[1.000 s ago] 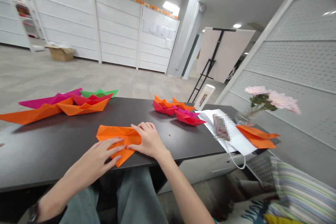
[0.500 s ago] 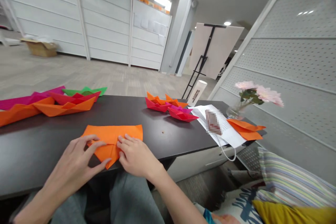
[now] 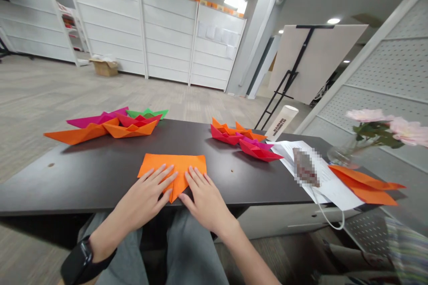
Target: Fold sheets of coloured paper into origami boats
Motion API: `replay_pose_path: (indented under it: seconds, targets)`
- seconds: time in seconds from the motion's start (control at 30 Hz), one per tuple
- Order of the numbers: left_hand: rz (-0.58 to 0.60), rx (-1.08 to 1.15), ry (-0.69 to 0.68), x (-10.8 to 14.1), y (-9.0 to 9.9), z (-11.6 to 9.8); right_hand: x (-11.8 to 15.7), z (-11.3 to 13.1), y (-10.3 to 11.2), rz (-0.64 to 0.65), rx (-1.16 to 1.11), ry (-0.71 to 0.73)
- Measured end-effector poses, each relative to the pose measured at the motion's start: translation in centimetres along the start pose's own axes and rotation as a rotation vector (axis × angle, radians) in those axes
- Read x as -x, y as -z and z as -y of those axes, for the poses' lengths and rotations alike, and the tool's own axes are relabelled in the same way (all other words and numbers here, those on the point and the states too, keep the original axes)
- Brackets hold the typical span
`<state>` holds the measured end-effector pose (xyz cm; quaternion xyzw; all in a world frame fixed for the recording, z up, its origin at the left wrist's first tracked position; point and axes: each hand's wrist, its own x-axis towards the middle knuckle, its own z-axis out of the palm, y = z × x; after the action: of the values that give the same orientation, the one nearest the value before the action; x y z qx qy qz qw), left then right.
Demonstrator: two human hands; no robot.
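A folded orange sheet of paper (image 3: 175, 160) lies on the dark table (image 3: 110, 173) near its front edge, a pointed corner towards me. My left hand (image 3: 152, 191) presses flat on its left half, fingers stretched out. On the right half rests my right hand (image 3: 204, 193), also flat with fingers extended and the thumb by the point. Neither hand grips the paper. Back left stand folded paper boats, among them an orange boat (image 3: 132, 130), a magenta boat (image 3: 100, 118) and a green boat (image 3: 157, 112).
Further right sits another group of paper boats, including a red boat (image 3: 259, 151). Beside it are a white cylinder (image 3: 282, 122), printed white sheets (image 3: 337, 191), orange folded paper (image 3: 368, 182) and a glass vase (image 3: 341, 156) with pink flowers. A white cable (image 3: 329, 218) hangs over the front edge.
My left hand has gone from curled at the paper's left edge to lying flat on it. My right hand's fingers have spread out. The view has turned left.
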<state>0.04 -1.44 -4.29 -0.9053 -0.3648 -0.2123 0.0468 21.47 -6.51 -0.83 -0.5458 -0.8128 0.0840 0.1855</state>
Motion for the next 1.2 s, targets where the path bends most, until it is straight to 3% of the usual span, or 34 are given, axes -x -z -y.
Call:
replay_pose_path:
  seconds: [0.17, 0.4, 0.63, 0.87, 1.0, 1.2]
  targets:
    - [0.000, 0.005, 0.124, 0.0, 0.8, -0.1, 1.4, -1.9, 1.3, 0.026, 0.041, -0.012]
    - [0.029, 0.003, 0.192, 2.6, 2.6, 1.7, 2.1, -2.4, 1.6, 0.044, 0.048, -0.024]
    - [0.045, 0.034, 0.200, 3.4, 3.2, 2.3, 2.5, -3.5, 1.9, 0.003, -0.014, -0.041]
    - [-0.002, 0.027, 0.106, 5.4, 2.8, 2.6, 4.5, -3.1, 2.1, 0.018, 0.080, 0.054]
    - [-0.124, 0.051, 0.015, 6.4, 2.2, 2.2, 5.4, -3.0, 1.0, -0.057, 0.079, 0.061]
    - [-0.318, 0.163, -0.026, 6.8, 2.8, -0.1, 6.0, -2.7, -0.5, -0.333, -0.068, 0.063]
